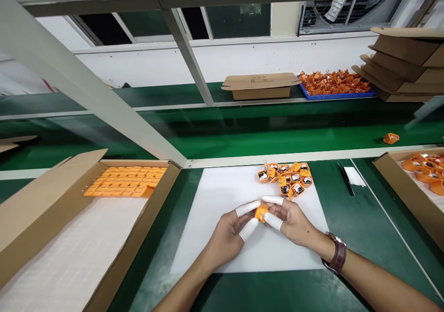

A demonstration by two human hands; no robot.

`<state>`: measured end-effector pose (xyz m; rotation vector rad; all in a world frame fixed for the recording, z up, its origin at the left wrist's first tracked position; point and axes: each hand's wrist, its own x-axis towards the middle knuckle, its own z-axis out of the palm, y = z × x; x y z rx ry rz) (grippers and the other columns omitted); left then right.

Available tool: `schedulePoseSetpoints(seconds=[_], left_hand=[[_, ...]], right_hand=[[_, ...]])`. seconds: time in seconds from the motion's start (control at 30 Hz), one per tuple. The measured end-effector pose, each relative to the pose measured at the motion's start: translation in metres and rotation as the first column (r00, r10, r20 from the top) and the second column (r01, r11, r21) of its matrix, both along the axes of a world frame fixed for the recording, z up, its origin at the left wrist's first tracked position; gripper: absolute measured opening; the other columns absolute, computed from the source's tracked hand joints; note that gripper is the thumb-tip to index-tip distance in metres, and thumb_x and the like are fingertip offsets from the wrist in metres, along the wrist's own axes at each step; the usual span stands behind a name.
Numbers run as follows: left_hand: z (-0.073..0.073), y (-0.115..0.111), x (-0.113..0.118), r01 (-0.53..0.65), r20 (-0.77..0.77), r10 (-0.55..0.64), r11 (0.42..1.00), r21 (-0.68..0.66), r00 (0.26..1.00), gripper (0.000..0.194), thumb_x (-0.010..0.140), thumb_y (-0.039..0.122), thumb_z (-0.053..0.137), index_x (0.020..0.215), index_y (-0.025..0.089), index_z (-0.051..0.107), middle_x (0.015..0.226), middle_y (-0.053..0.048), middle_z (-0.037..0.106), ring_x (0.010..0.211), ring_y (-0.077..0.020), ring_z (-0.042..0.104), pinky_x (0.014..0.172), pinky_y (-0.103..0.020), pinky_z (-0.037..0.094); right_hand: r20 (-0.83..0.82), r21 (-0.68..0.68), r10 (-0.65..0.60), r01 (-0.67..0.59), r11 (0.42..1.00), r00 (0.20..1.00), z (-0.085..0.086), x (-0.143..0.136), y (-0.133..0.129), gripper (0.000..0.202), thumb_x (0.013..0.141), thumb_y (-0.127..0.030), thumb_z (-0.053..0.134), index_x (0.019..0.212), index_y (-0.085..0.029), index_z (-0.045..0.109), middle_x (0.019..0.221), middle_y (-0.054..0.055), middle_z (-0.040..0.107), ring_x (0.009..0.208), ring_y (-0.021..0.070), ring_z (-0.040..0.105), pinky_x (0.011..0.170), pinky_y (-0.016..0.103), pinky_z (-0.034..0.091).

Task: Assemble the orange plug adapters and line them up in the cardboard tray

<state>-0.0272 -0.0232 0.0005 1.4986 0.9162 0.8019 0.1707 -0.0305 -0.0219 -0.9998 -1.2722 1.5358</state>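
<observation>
In the head view, the person's left hand [225, 238] and right hand [294, 220] are meeting above a white sheet [217, 192], which is lying on a green worktop [156, 261]. Both are holding one small orange plastic casing [261, 213] between thumbs and fingertips, each grip closing on it from its own side. White finger cots [248, 208] are covering the thumb and index finger of each hand, and a brown-strapped wristwatch [339, 255] is circling the right wrist.

Just beyond the hands, a cluster of similar orange casings [294, 179] is resting on the sheet's far right part, several showing black and white insides. To the left, an open cardboard box [135, 238] is holding neat rows of orange pieces [125, 181] at its far end, with white lining [86, 242] showing nearer. To the right, a black pen [346, 179] is lying beside a white slip [354, 176], and another box [393, 179] is holding more casings. Behind, a blue tray [340, 96] heaped with orange parts is standing between a closed carton [260, 82] and stacked cartons [409, 67].
</observation>
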Motion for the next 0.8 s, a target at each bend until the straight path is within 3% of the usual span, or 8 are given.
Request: schedulePoseSetpoints(seconds=[0.1, 0.23, 0.4, 0.53, 0.63, 0.73, 0.8], left_hand=[[-0.004, -0.002, 0.000, -0.024, -0.103, 0.047, 0.977, 0.210, 0.994, 0.054, 0.088, 0.026, 0.072, 0.139, 0.025, 0.054, 0.138, -0.013, 0.060, 0.110, -0.0244, 0.069, 0.095, -0.040, 0.060], [-0.011, -0.002, 0.004, -0.088, -0.176, 0.199, 0.863, 0.497, 0.964, 0.051, 0.084, 0.024, 0.077, 0.131, 0.027, 0.057, 0.118, -0.008, 0.063, 0.095, -0.0189, 0.070, 0.081, -0.032, 0.062], [-0.011, -0.001, 0.004, -0.117, -0.178, 0.252, 0.830, 0.546, 0.951, 0.045, 0.088, 0.019, 0.072, 0.129, 0.025, 0.056, 0.118, -0.007, 0.063, 0.090, -0.0165, 0.072, 0.081, -0.030, 0.062], [-0.013, -0.001, 0.003, -0.129, -0.154, 0.253, 0.823, 0.554, 0.955, 0.047, 0.087, 0.018, 0.073, 0.131, 0.024, 0.058, 0.122, -0.009, 0.065, 0.100, -0.0198, 0.072, 0.085, -0.031, 0.062], [-0.011, -0.002, 0.003, -0.113, -0.133, 0.188, 0.892, 0.439, 0.973, 0.046, 0.086, 0.020, 0.074, 0.130, 0.024, 0.061, 0.126, -0.010, 0.066, 0.107, -0.0220, 0.070, 0.092, -0.034, 0.061], [-0.003, -0.001, 0.001, -0.059, -0.058, 0.067, 0.991, 0.123, 0.996, 0.043, 0.088, 0.025, 0.073, 0.129, 0.024, 0.063, 0.127, -0.009, 0.069, 0.103, -0.0216, 0.072, 0.096, -0.037, 0.060], [0.003, 0.002, -0.001, -0.028, 0.012, 0.029, 0.998, -0.055, 1.000, 0.039, 0.089, 0.030, 0.071, 0.126, 0.022, 0.066, 0.125, -0.009, 0.072, 0.105, -0.0232, 0.072, 0.099, -0.039, 0.058]], right_hand=[[0.002, -0.040, 0.017, -0.017, 0.999, 1.000, 0.004, 0.001, -0.001, 0.058, 0.085, -0.051, 0.073, 0.129, -0.017, 0.057, 0.100, 0.007, 0.069, 0.080, 0.0173, 0.065, 0.079, 0.037, 0.055], [0.046, -0.055, 0.004, -0.001, 0.998, 0.999, 0.004, 0.001, -0.004, 0.057, 0.086, -0.052, 0.071, 0.128, -0.018, 0.056, 0.102, 0.009, 0.071, 0.090, 0.0211, 0.067, 0.085, 0.041, 0.055], [0.061, -0.046, -0.002, 0.004, 0.999, 0.998, 0.004, 0.002, -0.002, 0.048, 0.094, -0.053, 0.060, 0.126, -0.018, 0.059, 0.088, 0.005, 0.071, 0.078, 0.0188, 0.067, 0.079, 0.038, 0.057], [0.090, -0.024, 0.015, -0.013, 1.000, 0.996, 0.002, 0.002, -0.002, 0.049, 0.093, -0.049, 0.062, 0.129, -0.016, 0.058, 0.086, 0.004, 0.068, 0.080, 0.0189, 0.066, 0.080, 0.038, 0.055], [0.080, -0.020, 0.025, -0.023, 1.000, 0.997, 0.000, 0.002, -0.004, 0.049, 0.090, -0.045, 0.065, 0.129, -0.016, 0.058, 0.089, 0.005, 0.067, 0.081, 0.0191, 0.065, 0.081, 0.039, 0.055], [0.072, -0.017, 0.017, -0.016, 1.000, 0.997, -0.003, 0.002, -0.004, 0.046, 0.089, -0.040, 0.066, 0.128, -0.016, 0.058, 0.091, 0.005, 0.066, 0.083, 0.0192, 0.064, 0.083, 0.040, 0.054], [0.079, 0.008, 0.015, -0.015, 1.000, 0.997, -0.004, 0.002, -0.004, 0.045, 0.089, -0.037, 0.066, 0.128, -0.017, 0.058, 0.093, 0.006, 0.067, 0.086, 0.0196, 0.064, 0.086, 0.041, 0.054]])
